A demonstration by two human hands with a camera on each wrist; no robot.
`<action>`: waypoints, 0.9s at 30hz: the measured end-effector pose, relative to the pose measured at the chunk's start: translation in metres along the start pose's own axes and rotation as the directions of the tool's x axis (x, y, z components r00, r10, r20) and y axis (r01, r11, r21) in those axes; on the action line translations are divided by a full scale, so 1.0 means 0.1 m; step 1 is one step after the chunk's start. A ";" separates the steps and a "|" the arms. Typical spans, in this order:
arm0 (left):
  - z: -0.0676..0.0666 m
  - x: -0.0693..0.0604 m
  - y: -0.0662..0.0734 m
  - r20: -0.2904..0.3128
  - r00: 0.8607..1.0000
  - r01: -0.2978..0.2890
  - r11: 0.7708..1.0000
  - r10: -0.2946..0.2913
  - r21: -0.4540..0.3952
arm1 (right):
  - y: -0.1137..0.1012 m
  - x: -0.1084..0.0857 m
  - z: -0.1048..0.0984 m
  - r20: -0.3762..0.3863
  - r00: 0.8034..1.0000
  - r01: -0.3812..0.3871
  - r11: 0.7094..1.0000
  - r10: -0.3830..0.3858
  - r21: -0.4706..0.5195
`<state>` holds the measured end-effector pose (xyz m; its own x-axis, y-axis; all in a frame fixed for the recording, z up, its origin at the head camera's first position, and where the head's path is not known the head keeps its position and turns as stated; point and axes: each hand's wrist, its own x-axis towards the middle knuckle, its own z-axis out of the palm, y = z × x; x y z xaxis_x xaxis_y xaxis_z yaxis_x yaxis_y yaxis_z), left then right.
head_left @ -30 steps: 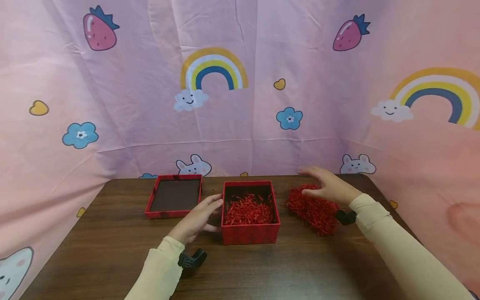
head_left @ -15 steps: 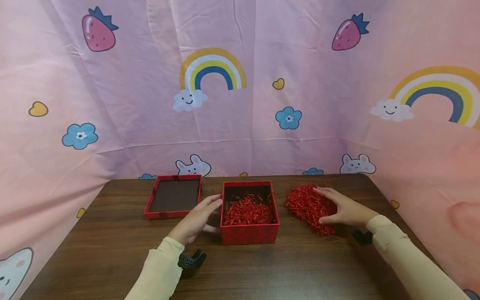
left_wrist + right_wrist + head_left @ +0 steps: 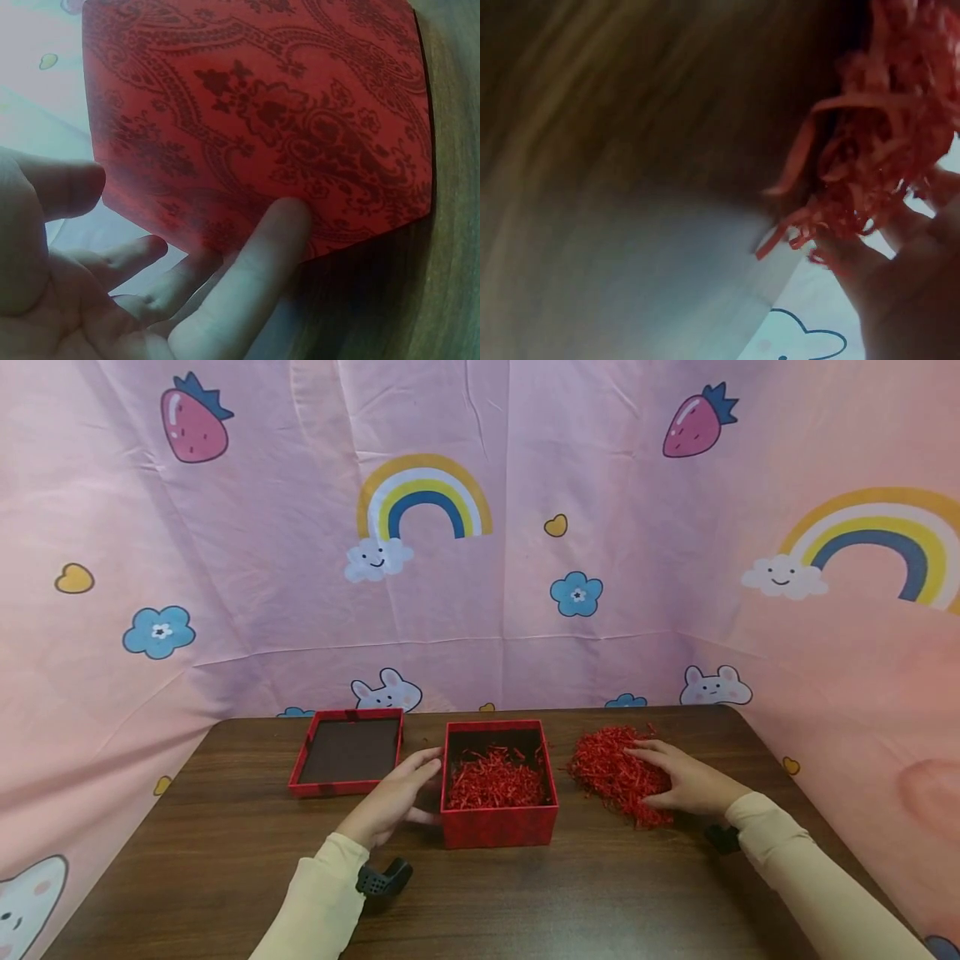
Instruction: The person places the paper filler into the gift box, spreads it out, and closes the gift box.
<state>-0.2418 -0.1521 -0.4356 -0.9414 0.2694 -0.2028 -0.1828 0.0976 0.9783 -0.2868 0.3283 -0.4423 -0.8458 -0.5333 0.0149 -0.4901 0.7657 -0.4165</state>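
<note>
A red patterned box [image 3: 498, 828] stands at the middle of the table, its top uncovered and red shredded paper [image 3: 495, 782] inside. My left hand [image 3: 393, 797] is at its left side with fingers spread; in the left wrist view the thumb [image 3: 255, 277] rests against the paisley wall. To the right of the box lies a loose pile of red shredded paper [image 3: 609, 768]. At the pile's right edge is my right hand [image 3: 696, 783], fingers and thumb spread around that side. The right wrist view shows paper strands [image 3: 885, 142] against the fingers; some fingertips are hidden.
The red box lid [image 3: 348, 756] lies upturned at the back left, its dark inside showing. A brown wood-grain table [image 3: 525, 902] carries everything. Behind and at both sides hangs a pink printed cloth [image 3: 450, 610]. A black wrist camera [image 3: 384, 878] sits on the left wrist.
My right hand has come from above the pile down to its right side, then shifted slightly left against it. The left hand and box have stayed in place.
</note>
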 end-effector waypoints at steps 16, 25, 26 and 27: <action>0.00 -0.03 0.04 0.025 1.000 -0.007 1.000 0.007 0.016 | 0.01 0.06 -0.06 -0.161 0.987 0.017 0.998 -0.025 -0.056; -0.03 -0.01 0.03 0.084 0.996 -0.015 1.000 0.017 -0.015 | -0.01 0.05 -0.17 -0.218 0.976 0.029 0.999 -0.022 0.027; -0.03 -0.01 0.03 0.089 0.996 -0.016 1.000 0.017 -0.016 | -0.02 0.05 -0.18 -0.219 0.975 0.030 0.999 -0.022 0.036; -0.03 -0.01 0.02 0.093 0.996 -0.017 1.000 0.018 -0.016 | -0.03 0.05 -0.19 -0.221 0.975 0.029 0.998 -0.018 0.047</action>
<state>-0.2426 -0.1552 -0.4332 -0.9143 0.3587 -0.1881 -0.1716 0.0777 0.9821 -0.2937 0.3306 -0.4239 -0.8624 -0.4546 0.2228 -0.5042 0.7319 -0.4584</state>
